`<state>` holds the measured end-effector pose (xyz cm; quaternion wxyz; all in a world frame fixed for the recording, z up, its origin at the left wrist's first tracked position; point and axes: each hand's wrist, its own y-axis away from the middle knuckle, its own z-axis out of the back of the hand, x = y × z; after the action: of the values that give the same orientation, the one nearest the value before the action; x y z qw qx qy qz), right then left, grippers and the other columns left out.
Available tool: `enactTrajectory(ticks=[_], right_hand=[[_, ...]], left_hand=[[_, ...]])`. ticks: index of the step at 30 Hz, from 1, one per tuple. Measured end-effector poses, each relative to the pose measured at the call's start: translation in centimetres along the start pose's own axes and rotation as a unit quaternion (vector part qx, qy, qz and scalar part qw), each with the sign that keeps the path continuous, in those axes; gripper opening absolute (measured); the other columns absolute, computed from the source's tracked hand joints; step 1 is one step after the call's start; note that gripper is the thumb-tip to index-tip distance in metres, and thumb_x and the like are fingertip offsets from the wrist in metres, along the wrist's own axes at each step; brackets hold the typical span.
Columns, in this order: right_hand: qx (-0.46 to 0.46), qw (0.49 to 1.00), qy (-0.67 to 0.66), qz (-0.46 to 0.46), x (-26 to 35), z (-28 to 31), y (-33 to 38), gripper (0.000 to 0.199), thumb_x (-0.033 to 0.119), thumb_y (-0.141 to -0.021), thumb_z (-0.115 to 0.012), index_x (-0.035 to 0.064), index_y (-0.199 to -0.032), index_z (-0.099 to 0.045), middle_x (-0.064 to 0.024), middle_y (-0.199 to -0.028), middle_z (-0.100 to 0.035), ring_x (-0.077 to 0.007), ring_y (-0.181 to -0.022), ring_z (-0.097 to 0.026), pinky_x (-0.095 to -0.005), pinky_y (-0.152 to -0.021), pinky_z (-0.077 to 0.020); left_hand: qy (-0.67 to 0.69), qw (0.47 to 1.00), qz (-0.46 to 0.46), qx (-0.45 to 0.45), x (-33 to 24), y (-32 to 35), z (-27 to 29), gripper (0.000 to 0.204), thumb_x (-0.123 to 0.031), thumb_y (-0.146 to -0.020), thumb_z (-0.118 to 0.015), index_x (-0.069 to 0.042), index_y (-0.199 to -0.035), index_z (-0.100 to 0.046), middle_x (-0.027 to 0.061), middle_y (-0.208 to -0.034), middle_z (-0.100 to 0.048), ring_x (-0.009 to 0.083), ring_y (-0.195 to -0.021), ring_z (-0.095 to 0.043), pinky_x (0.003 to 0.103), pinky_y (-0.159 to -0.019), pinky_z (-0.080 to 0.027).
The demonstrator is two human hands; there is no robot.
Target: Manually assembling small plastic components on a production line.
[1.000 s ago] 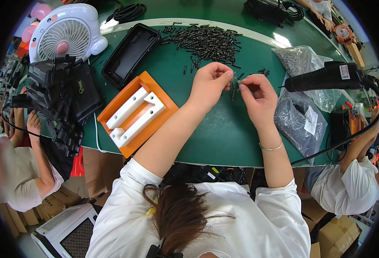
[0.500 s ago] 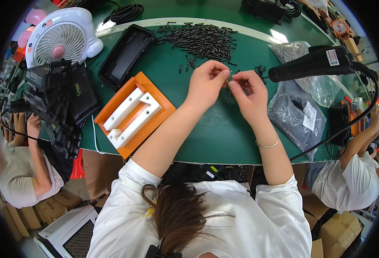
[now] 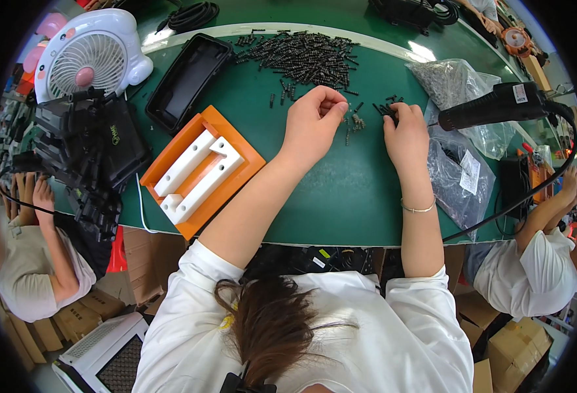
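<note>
My left hand (image 3: 314, 124) is raised over the middle of the green table, thumb and forefinger closed in a pinch. Whatever it holds, if anything, is too small to make out. Beside its fingertips lie some small light-coloured metal-looking pieces (image 3: 358, 122) and a black ribbed piece (image 3: 348, 136). My right hand (image 3: 407, 134) is at a small cluster of black ribbed pieces (image 3: 381, 108), fingers bent down and closed on one of them. A large pile of the same short black ribbed pieces (image 3: 308, 57) spreads beyond my left hand.
An orange tray (image 3: 252, 160) with white blocks (image 3: 203, 187) sits on the left, near a black open box (image 3: 187, 85) and a fan (image 3: 89, 56). On the right are clear plastic bags (image 3: 455, 173) and a corded black tool (image 3: 491, 108). People sit at both sides.
My hands have parted. The right one has moved right to the small cluster, while the left stays nearly in place. Small pieces now show on the table between them.
</note>
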<state>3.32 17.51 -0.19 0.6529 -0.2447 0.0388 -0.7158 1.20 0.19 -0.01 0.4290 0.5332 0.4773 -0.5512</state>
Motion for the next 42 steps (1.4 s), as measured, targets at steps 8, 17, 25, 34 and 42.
enactTrajectory(ticks=[8, 17, 25, 34, 42], right_hand=[[-0.041, 0.995, -0.088, 0.007, 0.0, 0.1, -0.4, 0.009, 0.009, -0.074, -0.060, 0.0038, -0.080, -0.058, -0.0090, -0.075, -0.052, -0.0241, -0.066, -0.055, -0.0333, -0.061, -0.0456], [0.062, 0.850, -0.520, -0.062, 1.5, 0.4, -0.4, 0.001, -0.002, -0.079, -0.053, -0.0023, -0.080, -0.053, -0.0094, -0.091, -0.059, -0.0123, -0.076, -0.059, -0.0225, -0.068, -0.0476], [0.131, 0.794, -0.593, -0.033, 2.3, 0.5, 0.4, 0.010, -0.004, -0.080, -0.049, -0.0008, -0.072, -0.043, -0.0117, -0.086, -0.057, -0.0160, -0.073, -0.061, -0.0243, -0.064, -0.0507], [0.120, 0.828, -0.545, -0.046, 2.3, 0.3, 0.4, 0.009, 0.001, -0.080, -0.056, -0.0009, -0.089, -0.055, -0.0032, -0.077, -0.058, -0.0093, -0.065, -0.058, -0.0197, -0.060, -0.0474], [0.128, 0.841, -0.524, -0.034, 2.2, 0.2, 0.5, 0.010, 0.000, -0.081, -0.056, -0.0010, -0.091, -0.056, -0.0046, -0.078, -0.059, -0.0107, -0.066, -0.059, -0.0208, -0.060, -0.0478]], left_hand=[[-0.027, 0.999, -0.024, 0.000, 0.0, 0.1, 0.0, 0.007, -0.008, -0.081, -0.057, -0.002, -0.084, -0.056, 0.0004, -0.072, -0.055, 0.0073, -0.065, -0.052, 0.020, -0.061, -0.044], [-0.019, 1.000, -0.010, -0.005, -0.1, 0.2, -0.2, 0.006, -0.005, -0.078, -0.057, -0.001, -0.081, -0.056, 0.0042, -0.072, -0.058, 0.0110, -0.067, -0.055, 0.024, -0.063, -0.046], [-0.011, 1.000, -0.017, 0.010, 0.0, 0.2, -0.3, 0.006, -0.005, -0.078, -0.058, 0.000, -0.081, -0.056, 0.0056, -0.073, -0.059, 0.0124, -0.067, -0.056, 0.025, -0.063, -0.046], [-0.011, 1.000, -0.022, 0.010, 0.2, 0.2, -0.3, 0.006, -0.004, -0.077, -0.058, 0.000, -0.081, -0.056, 0.0061, -0.073, -0.059, 0.0127, -0.067, -0.057, 0.025, -0.063, -0.046], [-0.031, 0.999, -0.013, 0.022, -0.2, 0.3, -0.2, 0.006, -0.005, -0.078, -0.058, 0.000, -0.081, -0.057, 0.0054, -0.072, -0.059, 0.0113, -0.066, -0.056, 0.024, -0.063, -0.046]])
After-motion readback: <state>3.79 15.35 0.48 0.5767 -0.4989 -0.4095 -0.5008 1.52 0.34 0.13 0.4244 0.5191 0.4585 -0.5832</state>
